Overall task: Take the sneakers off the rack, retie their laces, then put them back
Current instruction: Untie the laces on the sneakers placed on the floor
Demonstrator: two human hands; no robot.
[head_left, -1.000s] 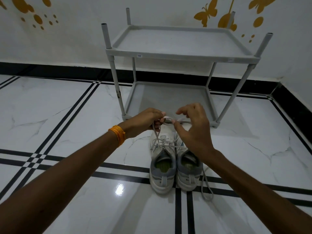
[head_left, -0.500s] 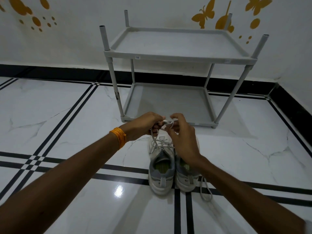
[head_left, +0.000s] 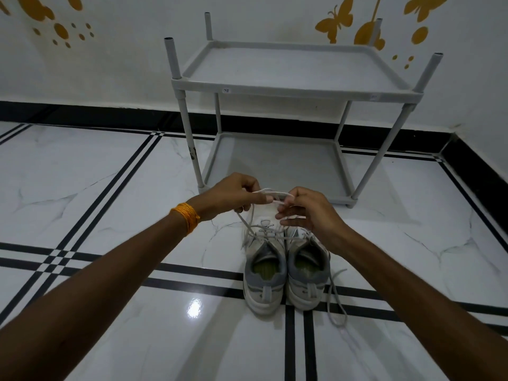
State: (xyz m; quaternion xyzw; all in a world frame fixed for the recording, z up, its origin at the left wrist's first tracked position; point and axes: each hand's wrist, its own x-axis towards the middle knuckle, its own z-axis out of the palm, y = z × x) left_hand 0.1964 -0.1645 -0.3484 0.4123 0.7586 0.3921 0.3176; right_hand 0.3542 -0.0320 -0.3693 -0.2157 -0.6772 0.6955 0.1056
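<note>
Two white and grey sneakers stand side by side on the floor, heels toward me: the left sneaker (head_left: pixel 263 273) and the right sneaker (head_left: pixel 307 273). My left hand (head_left: pixel 233 195) and my right hand (head_left: pixel 308 213) are raised above their toes, each pinching the left sneaker's white lace (head_left: pixel 270 192), which stretches between them and runs down to the eyelets. The right sneaker's lace (head_left: pixel 334 295) trails loose on the floor. The grey two-shelf rack (head_left: pixel 291 88) stands just beyond, with nothing on either shelf.
The floor is glossy white marble tile with black stripes (head_left: pixel 297 339). A black skirting (head_left: pixel 110 116) runs along the white wall, which carries orange butterfly decals (head_left: pixel 334 22). The room's corner lies at the right.
My right hand has closed from a spread pose onto the lace and moved a little right of my left hand, drawing the lace out between them. The sneakers have stayed in place.
</note>
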